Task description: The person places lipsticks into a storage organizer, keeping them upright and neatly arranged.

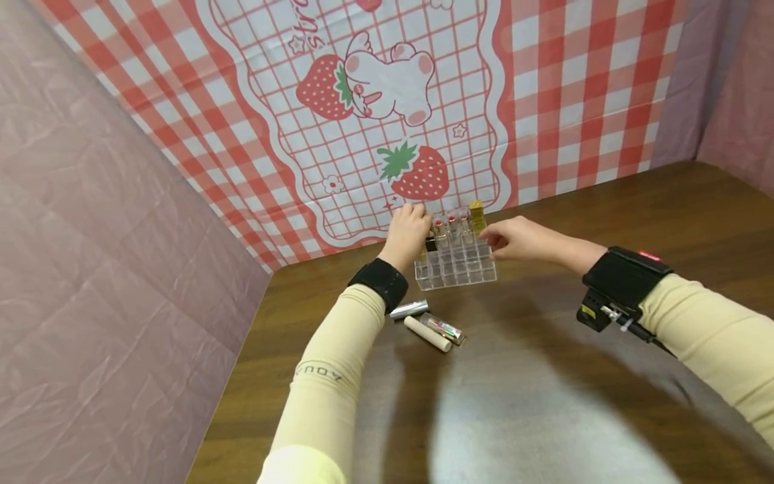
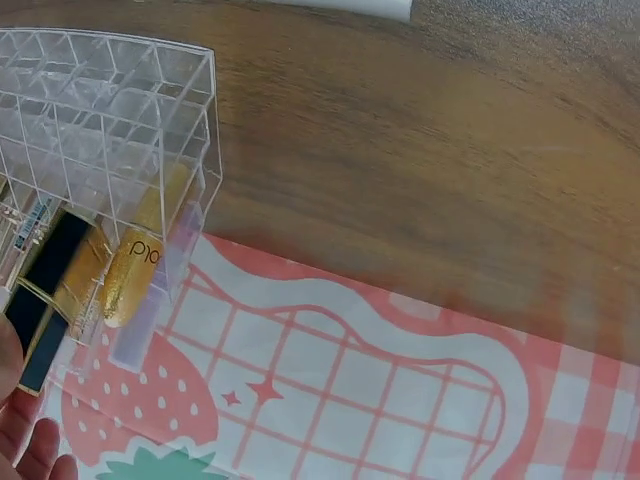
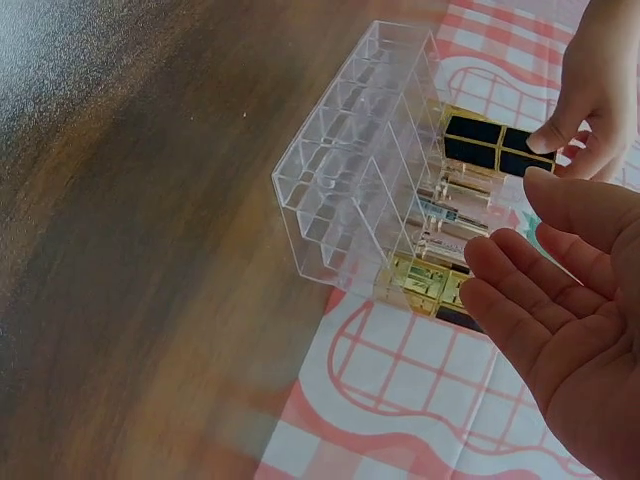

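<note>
A clear lipstick organizer (image 1: 457, 269) with many square compartments stands near the back of the table. At its left end my left hand (image 1: 407, 235) pinches a black lipstick tube with gold trim (image 3: 495, 143), which stands in the back row. My right hand (image 3: 570, 310) hovers by the organizer's right end with fingers loosely bent, holding nothing. Nearest to it is a gold lipstick tube (image 1: 478, 215). Between the two, several clear-capped lipsticks (image 1: 451, 225) share the back row. The left wrist view also shows a glittery gold tube (image 2: 135, 275) beside the black one.
In front of the organizer lie a silver tube (image 1: 409, 309), a cream-coloured tube (image 1: 427, 334) and a clear tube with colourful contents (image 1: 444, 328). A strawberry-print checked cloth (image 1: 387, 128) hangs right behind the organizer. Pink cloth (image 1: 109, 269) covers the left side.
</note>
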Demonstrator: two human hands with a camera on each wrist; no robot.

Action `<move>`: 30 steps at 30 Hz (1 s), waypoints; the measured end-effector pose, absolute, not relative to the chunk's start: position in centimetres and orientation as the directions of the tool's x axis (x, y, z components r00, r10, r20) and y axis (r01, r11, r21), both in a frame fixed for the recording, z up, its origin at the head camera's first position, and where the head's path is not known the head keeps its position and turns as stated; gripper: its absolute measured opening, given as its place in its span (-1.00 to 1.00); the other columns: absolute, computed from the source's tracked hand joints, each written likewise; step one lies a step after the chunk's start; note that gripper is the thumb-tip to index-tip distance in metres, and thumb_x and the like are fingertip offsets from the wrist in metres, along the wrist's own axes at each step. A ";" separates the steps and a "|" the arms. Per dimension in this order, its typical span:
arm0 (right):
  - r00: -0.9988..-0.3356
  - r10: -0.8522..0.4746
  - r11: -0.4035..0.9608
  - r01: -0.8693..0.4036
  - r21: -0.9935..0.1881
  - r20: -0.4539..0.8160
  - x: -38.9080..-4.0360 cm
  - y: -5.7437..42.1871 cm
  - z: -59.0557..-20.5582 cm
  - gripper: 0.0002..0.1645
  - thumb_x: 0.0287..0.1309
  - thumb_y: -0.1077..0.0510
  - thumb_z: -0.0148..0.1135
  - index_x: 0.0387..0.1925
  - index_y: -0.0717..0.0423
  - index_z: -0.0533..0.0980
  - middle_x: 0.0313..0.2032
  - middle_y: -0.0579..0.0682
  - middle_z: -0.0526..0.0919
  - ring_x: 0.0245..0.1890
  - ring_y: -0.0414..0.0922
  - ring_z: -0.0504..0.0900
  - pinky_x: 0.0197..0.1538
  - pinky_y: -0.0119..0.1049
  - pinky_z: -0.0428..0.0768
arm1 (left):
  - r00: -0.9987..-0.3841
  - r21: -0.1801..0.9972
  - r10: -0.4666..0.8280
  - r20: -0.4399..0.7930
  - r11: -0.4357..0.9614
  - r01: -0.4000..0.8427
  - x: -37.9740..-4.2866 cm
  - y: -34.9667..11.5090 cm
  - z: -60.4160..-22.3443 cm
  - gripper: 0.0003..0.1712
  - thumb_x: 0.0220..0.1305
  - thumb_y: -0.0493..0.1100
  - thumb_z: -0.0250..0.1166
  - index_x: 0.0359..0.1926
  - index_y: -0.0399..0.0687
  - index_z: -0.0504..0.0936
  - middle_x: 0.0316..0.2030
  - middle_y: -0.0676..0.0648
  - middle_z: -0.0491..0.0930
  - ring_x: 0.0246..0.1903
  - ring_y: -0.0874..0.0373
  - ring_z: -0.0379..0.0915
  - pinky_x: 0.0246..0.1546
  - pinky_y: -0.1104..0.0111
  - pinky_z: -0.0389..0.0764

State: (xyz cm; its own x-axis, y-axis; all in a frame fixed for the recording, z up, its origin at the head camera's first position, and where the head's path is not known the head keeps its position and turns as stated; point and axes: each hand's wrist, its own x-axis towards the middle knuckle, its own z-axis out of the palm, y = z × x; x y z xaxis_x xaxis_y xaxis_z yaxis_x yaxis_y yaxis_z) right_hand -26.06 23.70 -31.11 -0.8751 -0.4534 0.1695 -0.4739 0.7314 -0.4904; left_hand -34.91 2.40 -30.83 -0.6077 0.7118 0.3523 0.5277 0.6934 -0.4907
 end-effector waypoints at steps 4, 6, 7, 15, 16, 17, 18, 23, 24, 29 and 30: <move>-0.874 -0.455 0.733 -0.477 -0.484 0.172 -26.1 23.6 -31.1 -0.55 0.04 0.31 0.22 0.01 0.40 0.44 -0.26 0.17 0.60 -0.21 0.04 0.57 -0.16 -0.11 0.54 | -0.590 -0.499 0.711 0.384 0.697 0.515 -35.3 2.0 -31.4 -0.81 0.20 -0.10 0.21 -0.18 0.00 0.64 -0.27 -0.02 0.49 -0.31 0.08 0.34 -0.30 0.32 0.40; -0.875 -0.453 0.738 -0.476 -0.479 0.172 -26.0 23.6 -31.0 -0.55 0.05 0.30 0.22 0.01 0.39 0.44 -0.26 0.18 0.60 -0.21 0.03 0.57 -0.16 -0.11 0.54 | -0.582 -0.490 0.709 0.397 0.700 0.519 -35.3 2.0 -31.6 -0.78 0.19 -0.06 0.21 -0.18 0.00 0.64 -0.28 -0.02 0.48 -0.31 0.08 0.34 -0.29 0.32 0.40; -0.876 -0.451 0.740 -0.475 -0.476 0.172 -26.0 23.6 -31.0 -0.55 0.05 0.30 0.23 0.01 0.39 0.45 -0.26 0.17 0.60 -0.21 0.03 0.57 -0.16 -0.11 0.54 | -0.578 -0.486 0.710 0.403 0.701 0.522 -35.2 2.1 -31.6 -0.77 0.19 -0.04 0.20 -0.19 0.00 0.64 -0.29 -0.02 0.48 -0.32 0.08 0.34 -0.29 0.32 0.39; -0.878 -0.446 0.737 -0.470 -0.487 0.172 -26.1 23.8 -31.5 -0.54 0.04 0.32 0.21 0.02 0.41 0.43 -0.26 0.16 0.60 -0.21 0.04 0.58 -0.16 -0.12 0.55 | -0.570 -0.420 0.686 0.453 0.728 0.542 -35.2 2.3 -32.0 -0.74 0.12 0.01 0.24 -0.22 0.01 0.65 -0.32 -0.01 0.49 -0.33 0.09 0.34 -0.31 0.33 0.36; -0.877 -0.449 0.735 -0.471 -0.488 0.170 -26.2 23.8 -31.6 -0.54 0.04 0.32 0.21 0.02 0.42 0.43 -0.26 0.17 0.60 -0.21 0.04 0.58 -0.17 -0.12 0.55 | -0.578 -0.395 0.671 0.465 0.741 0.543 -35.3 2.1 -32.1 -0.75 0.10 0.01 0.26 -0.24 0.00 0.66 -0.33 -0.01 0.51 -0.33 0.09 0.36 -0.30 0.32 0.37; -0.876 -0.451 0.736 -0.472 -0.486 0.168 -26.3 23.7 -31.8 -0.53 0.04 0.31 0.22 0.02 0.42 0.43 -0.25 0.18 0.60 -0.21 0.05 0.58 -0.17 -0.12 0.55 | -0.583 -0.371 0.659 0.476 0.751 0.546 -35.3 2.1 -32.1 -0.76 0.09 0.00 0.27 -0.27 0.00 0.67 -0.35 -0.01 0.53 -0.33 0.08 0.38 -0.31 0.31 0.39; -0.876 -0.452 0.735 -0.472 -0.487 0.167 -26.3 23.6 -31.9 -0.53 0.04 0.31 0.22 0.02 0.42 0.43 -0.25 0.19 0.60 -0.21 0.05 0.58 -0.16 -0.11 0.55 | -0.593 -0.346 0.646 0.481 0.761 0.549 -35.4 2.1 -32.2 -0.77 0.08 0.00 0.28 -0.30 0.00 0.68 -0.36 0.00 0.55 -0.34 0.08 0.40 -0.30 0.31 0.40; -0.877 -0.454 0.734 -0.470 -0.490 0.160 -26.6 23.4 -32.3 -0.52 0.04 0.31 0.22 0.03 0.42 0.43 -0.22 0.22 0.58 -0.19 0.06 0.57 -0.16 -0.10 0.54 | -0.600 -0.313 0.622 0.504 0.778 0.544 -35.9 2.7 -32.5 -0.81 0.11 -0.01 0.25 -0.40 0.01 0.68 -0.40 0.01 0.58 -0.36 0.09 0.43 -0.31 0.31 0.41; -0.878 -0.452 0.734 -0.466 -0.494 0.156 -26.7 23.3 -32.4 -0.52 0.04 0.31 0.21 0.03 0.42 0.42 -0.22 0.22 0.58 -0.19 0.06 0.56 -0.16 -0.10 0.54 | -0.587 -0.337 0.624 0.516 0.778 0.531 -36.0 2.9 -32.6 -0.81 0.12 -0.02 0.23 -0.40 0.02 0.69 -0.40 0.03 0.58 -0.36 0.10 0.43 -0.32 0.33 0.41; -0.879 -0.456 0.727 -0.458 -0.512 0.138 -27.1 22.9 -32.7 -0.51 0.05 0.31 0.19 0.05 0.43 0.41 -0.19 0.25 0.57 -0.17 0.06 0.55 -0.16 -0.09 0.54 | -0.505 -0.483 0.626 0.594 0.779 0.399 -35.8 3.1 -33.8 -0.77 0.22 -0.10 0.10 -0.30 0.07 0.70 -0.37 0.05 0.54 -0.33 0.14 0.39 -0.28 0.36 0.36; -0.878 -0.458 0.727 -0.460 -0.510 0.139 -27.2 22.8 -32.7 -0.52 0.05 0.31 0.19 0.04 0.42 0.41 -0.19 0.25 0.57 -0.17 0.07 0.55 -0.16 -0.09 0.54 | -0.495 -0.500 0.625 0.603 0.780 0.376 -35.7 3.1 -34.0 -0.76 0.24 -0.13 0.08 -0.29 0.06 0.70 -0.37 0.05 0.52 -0.32 0.14 0.39 -0.27 0.36 0.36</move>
State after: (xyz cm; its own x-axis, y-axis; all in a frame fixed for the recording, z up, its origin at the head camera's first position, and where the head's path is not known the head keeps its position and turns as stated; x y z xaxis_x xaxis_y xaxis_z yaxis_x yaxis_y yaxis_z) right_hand -27.16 22.77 -32.75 -0.8781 -0.4578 0.1394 -0.4598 0.7267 -0.5104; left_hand -35.72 3.08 -33.96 -0.4949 0.6252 0.6034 0.3759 0.7802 -0.5001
